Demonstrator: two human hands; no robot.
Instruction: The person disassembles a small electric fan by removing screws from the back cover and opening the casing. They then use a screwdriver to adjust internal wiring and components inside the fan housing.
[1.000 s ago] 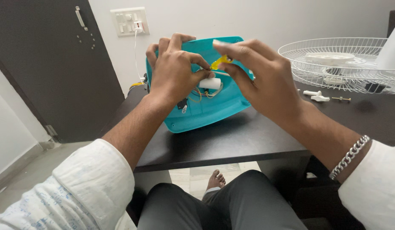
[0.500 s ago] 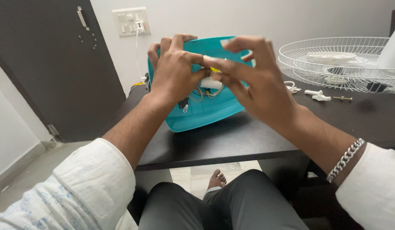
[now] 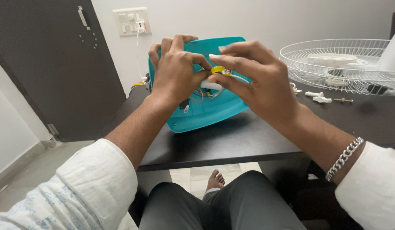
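1. Nearest the teal housing (image 3: 206, 113), on the viewer's side: dark trousered lap (image 3: 223, 204) and a bare foot (image 3: 215, 179) below the black table (image 3: 231, 145).
2. Teal housing propped on edge on the table, tilted, open side facing the viewer, bottom rim resting on the tabletop.
3. Left hand (image 3: 176, 74) curled over the housing's upper left edge, fingers wrapped closed on the rim, thumb pressed toward the inner parts; steadies the shell.
4. Right hand (image 3: 257, 81) in front of the housing's middle, thumb and forefinger closed in a pinch on a small yellow piece (image 3: 219, 70); other fingers loosely bent. A silver bracelet (image 3: 344, 157) on that wrist.
5. Just under the pinch, inside the housing: a white component (image 3: 210, 85) and thin coloured wires (image 3: 201, 94).
6. Handling, as judged: housing looks like light, stiff moulded plastic, smooth and a bit slippery; best held by the rim. Wires look soft and thin, easily pulled loose; yellow piece tiny, fingertip grip only.
7. Right of the housing, on the table: small white pegs (image 3: 319, 97) and a screw (image 3: 343, 100).
8. Farther right of the housing: white wire fan guard (image 3: 308, 64) lying flat.
9. Behind the housing: wall switch plate (image 3: 131, 21), dark door (image 3: 48, 64) to its left.
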